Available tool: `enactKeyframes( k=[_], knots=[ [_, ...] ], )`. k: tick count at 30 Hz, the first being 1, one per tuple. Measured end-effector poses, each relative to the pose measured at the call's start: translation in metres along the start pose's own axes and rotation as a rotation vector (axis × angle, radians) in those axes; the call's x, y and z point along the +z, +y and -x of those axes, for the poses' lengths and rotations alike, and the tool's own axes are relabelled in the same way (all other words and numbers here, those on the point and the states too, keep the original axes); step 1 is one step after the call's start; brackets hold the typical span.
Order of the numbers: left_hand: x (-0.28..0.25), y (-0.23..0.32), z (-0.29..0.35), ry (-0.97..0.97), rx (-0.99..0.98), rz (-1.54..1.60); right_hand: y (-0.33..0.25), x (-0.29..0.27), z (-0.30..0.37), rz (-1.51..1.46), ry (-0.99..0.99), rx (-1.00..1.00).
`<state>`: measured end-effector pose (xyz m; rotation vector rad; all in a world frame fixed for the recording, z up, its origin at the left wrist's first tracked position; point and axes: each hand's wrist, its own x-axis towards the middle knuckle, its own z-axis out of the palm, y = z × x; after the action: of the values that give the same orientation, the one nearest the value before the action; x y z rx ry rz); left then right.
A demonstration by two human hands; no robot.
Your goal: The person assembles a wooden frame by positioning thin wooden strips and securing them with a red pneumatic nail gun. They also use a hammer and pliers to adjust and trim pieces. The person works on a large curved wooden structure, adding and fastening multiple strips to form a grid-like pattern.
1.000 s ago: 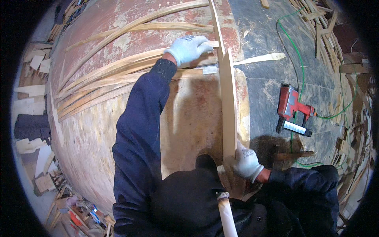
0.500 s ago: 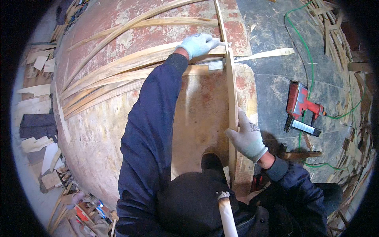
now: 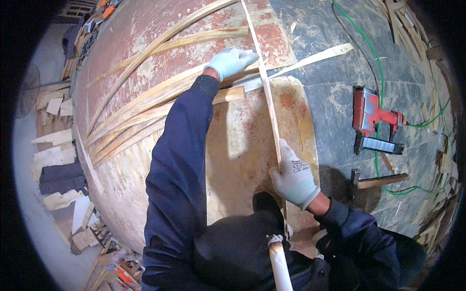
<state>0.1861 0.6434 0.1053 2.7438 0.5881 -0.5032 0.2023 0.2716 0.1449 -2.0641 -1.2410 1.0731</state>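
A long, narrow wooden strip (image 3: 270, 104) runs from the far edge toward my body, its thin edge turned up. My right hand (image 3: 294, 182), in a pale grey glove, is closed around its near part, thumb on the left side. My left hand (image 3: 230, 63), in a pale blue glove, lies farther off over several loose wooden strips (image 3: 145, 106). Its fingers stretch out flat, with the tips at the left side of the long strip. Another pale strip (image 3: 310, 62) passes behind the long one and extends to the right.
At the right lies a red nail gun (image 3: 371, 114) with a green air hose (image 3: 381, 82). A hammer (image 3: 383, 181) rests nearer to me. Wood scraps (image 3: 58, 140) line the left side. A cigarette (image 3: 279, 264) juts in at the lower edge.
The long strip has turned from showing its broad face to showing a thin edge and has shifted left. My right hand has moved slightly nearer with it. The whole view has shifted somewhat.
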Motion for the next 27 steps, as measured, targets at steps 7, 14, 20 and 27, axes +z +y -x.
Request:
enactKeyframes(
  k=[7,14,20,27],
  knots=[
    [-0.001,0.000,-0.009,-0.040,-0.034,0.103,0.004,-0.004,0.001,-0.003,-0.016,-0.036],
    [0.007,0.003,-0.010,-0.039,-0.211,0.324,0.004,-0.018,-0.004,-0.067,-0.185,-0.004],
    [0.012,-0.002,-0.014,-0.032,-0.207,0.328,0.006,-0.022,-0.007,-0.077,-0.207,-0.019],
    [0.021,0.000,-0.007,-0.012,-0.139,0.290,0.007,-0.029,-0.007,-0.110,-0.196,-0.050]
  ],
)
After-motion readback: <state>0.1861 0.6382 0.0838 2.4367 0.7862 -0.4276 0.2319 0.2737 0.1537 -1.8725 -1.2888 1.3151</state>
